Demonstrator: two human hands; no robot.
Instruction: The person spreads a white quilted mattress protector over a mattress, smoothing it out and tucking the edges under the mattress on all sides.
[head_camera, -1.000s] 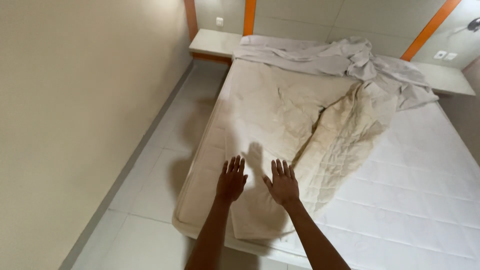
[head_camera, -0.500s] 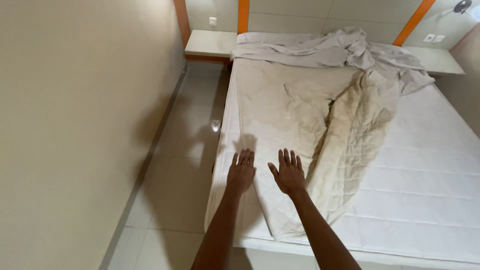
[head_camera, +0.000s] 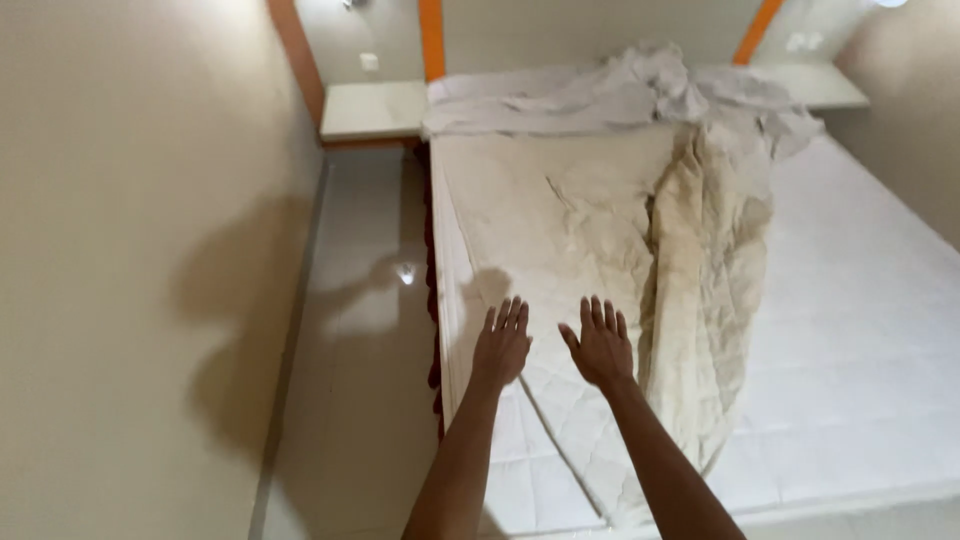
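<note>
Cream quilted mattress cover (head_camera: 560, 230) lies rumpled along the bed's left side; it looks soft and light. Your left hand (head_camera: 500, 345) and right hand (head_camera: 600, 345) hover spread, empty; grip its near edge.

Cream quilted cover (head_camera: 560, 230) lies flat on the left half of the mattress (head_camera: 860, 330) — lightly creased, its left edge along the mattress side. Right edge folded back into a rumpled ridge running head to foot. Near corner tapers to the foot edge — the top end sits under bunched white sheets (head_camera: 640, 90).
</note>
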